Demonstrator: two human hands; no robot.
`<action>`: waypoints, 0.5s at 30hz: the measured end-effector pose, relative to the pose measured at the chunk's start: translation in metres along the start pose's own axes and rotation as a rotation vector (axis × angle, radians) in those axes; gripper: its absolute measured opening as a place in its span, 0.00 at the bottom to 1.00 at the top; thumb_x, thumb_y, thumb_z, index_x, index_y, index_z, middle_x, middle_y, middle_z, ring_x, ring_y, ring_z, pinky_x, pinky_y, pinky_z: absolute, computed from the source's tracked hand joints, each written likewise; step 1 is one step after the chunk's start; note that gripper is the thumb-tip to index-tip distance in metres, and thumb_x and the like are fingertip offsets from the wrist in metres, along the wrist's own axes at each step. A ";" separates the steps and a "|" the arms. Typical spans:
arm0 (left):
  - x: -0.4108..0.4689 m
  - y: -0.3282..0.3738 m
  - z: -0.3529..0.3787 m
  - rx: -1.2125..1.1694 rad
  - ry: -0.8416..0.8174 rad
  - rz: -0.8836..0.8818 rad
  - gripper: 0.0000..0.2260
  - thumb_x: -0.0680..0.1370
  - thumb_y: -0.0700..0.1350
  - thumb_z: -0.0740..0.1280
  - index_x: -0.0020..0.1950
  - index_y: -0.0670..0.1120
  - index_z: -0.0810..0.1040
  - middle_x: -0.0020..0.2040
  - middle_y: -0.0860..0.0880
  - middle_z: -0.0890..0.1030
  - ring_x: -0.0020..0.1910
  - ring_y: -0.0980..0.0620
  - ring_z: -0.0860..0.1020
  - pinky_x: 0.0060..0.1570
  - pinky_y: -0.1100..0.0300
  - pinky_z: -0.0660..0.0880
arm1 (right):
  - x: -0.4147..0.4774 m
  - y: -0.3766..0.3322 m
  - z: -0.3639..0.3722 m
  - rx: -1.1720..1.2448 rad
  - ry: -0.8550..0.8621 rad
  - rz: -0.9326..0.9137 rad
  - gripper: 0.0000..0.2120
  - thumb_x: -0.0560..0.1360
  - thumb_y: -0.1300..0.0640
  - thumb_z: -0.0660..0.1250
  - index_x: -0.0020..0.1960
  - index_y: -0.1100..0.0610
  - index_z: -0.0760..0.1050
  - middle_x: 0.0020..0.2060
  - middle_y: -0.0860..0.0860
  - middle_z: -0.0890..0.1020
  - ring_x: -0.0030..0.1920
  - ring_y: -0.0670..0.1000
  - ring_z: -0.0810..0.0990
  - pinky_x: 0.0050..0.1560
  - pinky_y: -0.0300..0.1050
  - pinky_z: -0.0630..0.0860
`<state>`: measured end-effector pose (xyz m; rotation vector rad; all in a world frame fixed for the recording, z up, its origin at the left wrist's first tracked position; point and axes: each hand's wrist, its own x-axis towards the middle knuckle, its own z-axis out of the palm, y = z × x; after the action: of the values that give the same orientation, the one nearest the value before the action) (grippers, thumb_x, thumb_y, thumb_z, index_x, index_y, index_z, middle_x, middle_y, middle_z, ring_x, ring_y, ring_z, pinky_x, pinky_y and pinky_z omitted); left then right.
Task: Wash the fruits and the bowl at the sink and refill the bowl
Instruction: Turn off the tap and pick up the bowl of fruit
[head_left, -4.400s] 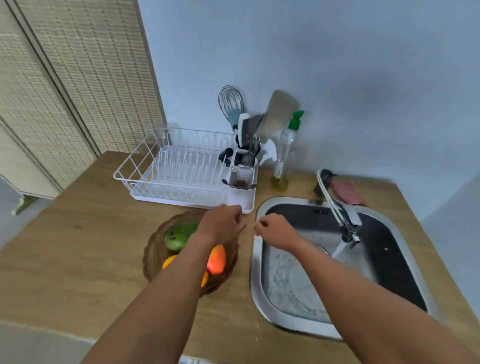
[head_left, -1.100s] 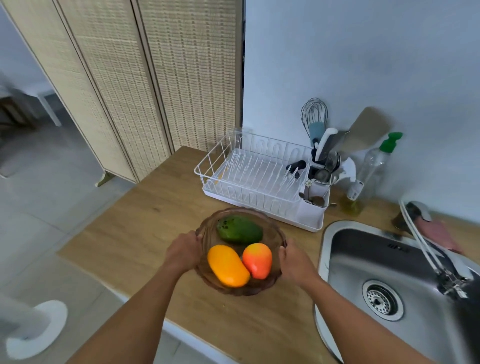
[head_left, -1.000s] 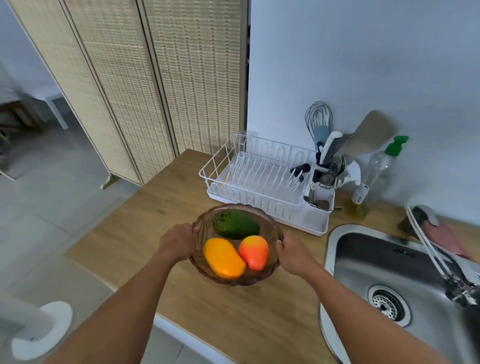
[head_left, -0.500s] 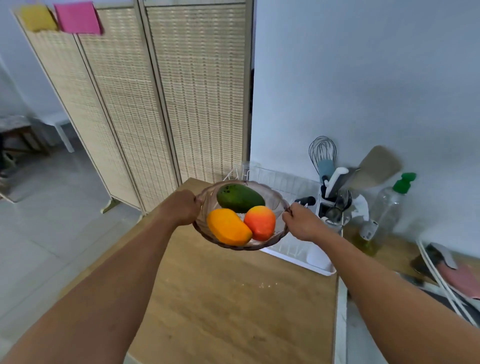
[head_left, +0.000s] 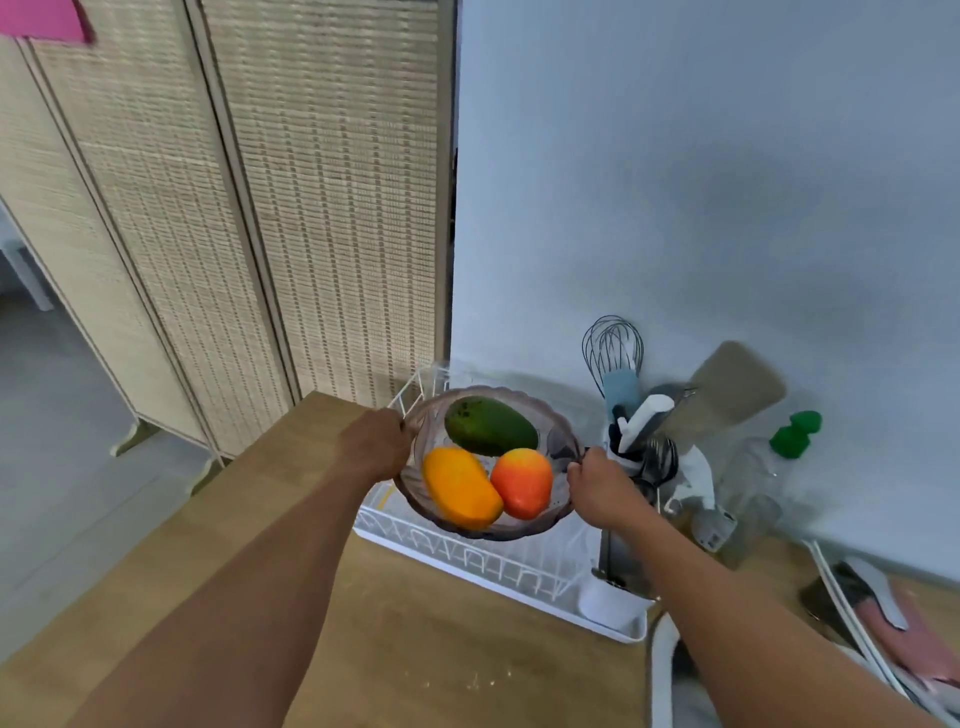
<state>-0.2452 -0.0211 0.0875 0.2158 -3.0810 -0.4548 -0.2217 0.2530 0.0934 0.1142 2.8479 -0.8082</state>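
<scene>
bowl: glass bowl is held up off the counter, seen over the dish rack
left hand: curled tight round the bowl's left rim
right hand: clamped on the right rim
fruit: green one, yellow one and red-orange one are packed inside, touching
sink: only the rim is seen, bottom right
</scene>
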 end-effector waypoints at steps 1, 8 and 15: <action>0.008 0.003 0.003 -0.002 -0.002 -0.001 0.19 0.83 0.55 0.55 0.49 0.43 0.77 0.51 0.41 0.82 0.51 0.42 0.79 0.44 0.55 0.70 | 0.006 0.003 0.002 0.007 0.007 0.011 0.16 0.83 0.55 0.52 0.65 0.66 0.64 0.60 0.63 0.77 0.55 0.60 0.77 0.46 0.45 0.68; 0.042 0.017 0.028 0.010 0.001 -0.011 0.17 0.82 0.55 0.56 0.51 0.44 0.78 0.52 0.42 0.82 0.52 0.41 0.79 0.48 0.52 0.73 | 0.029 0.016 0.013 0.044 0.011 0.113 0.20 0.83 0.57 0.51 0.71 0.66 0.57 0.60 0.63 0.77 0.58 0.61 0.77 0.46 0.47 0.69; 0.049 0.016 0.041 -0.095 -0.016 0.004 0.17 0.82 0.56 0.57 0.51 0.44 0.78 0.51 0.42 0.82 0.52 0.41 0.79 0.49 0.51 0.74 | 0.040 0.025 0.016 0.015 0.031 0.134 0.18 0.81 0.55 0.53 0.67 0.64 0.64 0.58 0.63 0.78 0.55 0.62 0.77 0.48 0.50 0.73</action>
<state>-0.2979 -0.0011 0.0527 0.2048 -3.0645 -0.6033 -0.2554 0.2669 0.0599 0.3181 2.8268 -0.8062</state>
